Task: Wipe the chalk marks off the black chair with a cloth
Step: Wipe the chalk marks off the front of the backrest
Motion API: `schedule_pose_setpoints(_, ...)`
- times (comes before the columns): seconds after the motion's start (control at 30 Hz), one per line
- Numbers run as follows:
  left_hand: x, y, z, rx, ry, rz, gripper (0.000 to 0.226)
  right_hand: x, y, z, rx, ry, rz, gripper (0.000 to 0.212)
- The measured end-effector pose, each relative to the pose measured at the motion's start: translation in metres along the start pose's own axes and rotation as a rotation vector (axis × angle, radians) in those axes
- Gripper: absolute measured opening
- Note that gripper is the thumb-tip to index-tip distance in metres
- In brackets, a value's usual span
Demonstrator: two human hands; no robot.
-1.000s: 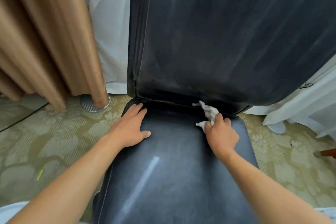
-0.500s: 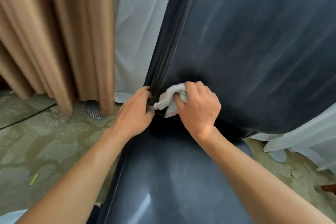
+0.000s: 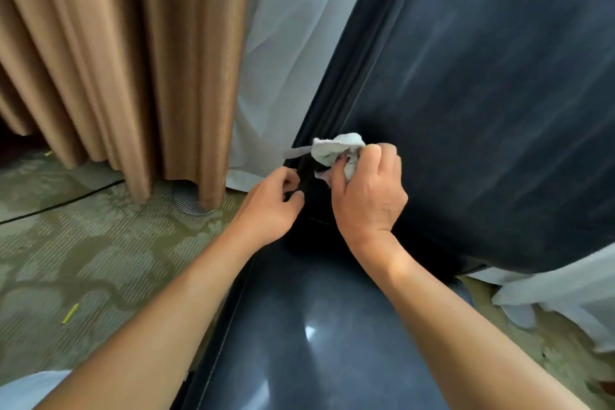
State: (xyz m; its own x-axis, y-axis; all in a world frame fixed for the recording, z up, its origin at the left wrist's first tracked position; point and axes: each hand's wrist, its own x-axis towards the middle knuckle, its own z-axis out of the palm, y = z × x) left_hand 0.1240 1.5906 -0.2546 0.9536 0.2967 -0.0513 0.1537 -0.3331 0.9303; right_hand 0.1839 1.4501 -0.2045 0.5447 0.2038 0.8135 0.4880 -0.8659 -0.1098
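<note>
At nine o'clock the brown curtain (image 3: 109,60) runs out of the top and left edges, and its hem half covers a round metal floor grate (image 3: 189,203). A small yellow stick (image 3: 70,313) lies on the patterned carpet (image 3: 66,260) at eight o'clock; what it is cannot be made out. At eleven o'clock a white sheer curtain (image 3: 283,43) disappears behind the black chair (image 3: 482,110), whose backrest is cut off by the top and right edges and whose seat runs off the bottom. No chalk marks can be made out on the dark, hazy backrest.

The left hand (image 3: 266,210) reaches in from seven o'clock and sits at the backrest's left edge, near the centre, fingers curled in towards the thumb right at the seam. Whether they pinch the edge or hold nothing, I cannot tell, since the fingertips fade into the dark gap.

Just to its right, the right hand (image 3: 366,196) comes up from five o'clock with its back to the camera, fingers curled round a crumpled white cloth (image 3: 336,150). The cloth is bunched against the backrest's lower left corner, partly buried in the fist, with a grey strip sticking out towards nine o'clock.
</note>
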Motion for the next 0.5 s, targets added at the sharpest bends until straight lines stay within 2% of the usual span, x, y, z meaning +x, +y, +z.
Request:
schedule_pose_setpoints(0.07, 0.0, 0.003, 0.0, -0.026, 0.004, -0.01, 0.026, -0.001, -0.005, -0.005, 0.01, -0.045, 0.018, 0.029)
schedule_pose_setpoints(0.17, -0.004, 0.008, -0.004, -0.029, -0.009, -0.021, 0.036, -0.019, -0.004, -0.007, -0.017, -0.198, -0.116, 0.032)
schedule_pose_setpoints(0.23, -0.005, 0.01, -0.007, -0.027, -0.025, -0.012, 0.039, -0.024, 0.003, -0.013, -0.039, -0.237, -0.116, 0.035)
schedule_pose_setpoints(0.33, -0.002, 0.008, -0.007, -0.031, -0.029, -0.015, 0.028, -0.002, 0.003, -0.028, -0.081, -0.124, -0.086, 0.04)
schedule_pose_setpoints(0.5, -0.001, 0.009, -0.005, -0.095, -0.041, 0.006, 0.048, 0.065, -0.009, -0.046, -0.135, -0.074, -0.252, 0.034)
